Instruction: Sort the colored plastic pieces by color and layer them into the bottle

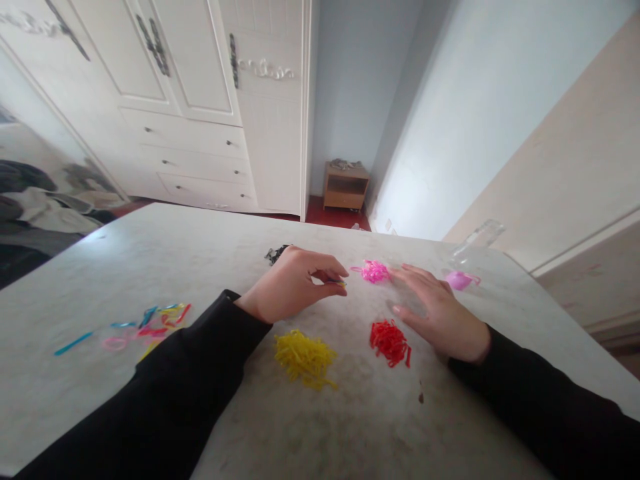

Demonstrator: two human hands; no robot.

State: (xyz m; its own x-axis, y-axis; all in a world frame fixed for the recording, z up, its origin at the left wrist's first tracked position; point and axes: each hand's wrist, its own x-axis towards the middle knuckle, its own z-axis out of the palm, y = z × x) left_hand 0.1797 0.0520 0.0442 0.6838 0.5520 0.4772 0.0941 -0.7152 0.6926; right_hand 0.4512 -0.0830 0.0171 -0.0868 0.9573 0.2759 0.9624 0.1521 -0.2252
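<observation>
Left hand (289, 283) pinches a small piece (342, 284) — likely light, soft, best edge-held; right hand (443, 310) unclenched, beside far pink bands (375, 271).

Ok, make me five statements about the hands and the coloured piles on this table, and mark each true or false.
1. The yellow pile lies to the left of the red pile. True.
2. The left hand has its grip closed on a small piece. True.
3. The right hand is clenched into a fist. False: it is open, with its fingers near the pink pile.
4. The loose multicoloured strips lie to the right of the right hand. False: they lie on the left, beside the left sleeve.
5. The black pile is partly hidden by the left hand. True.
</observation>
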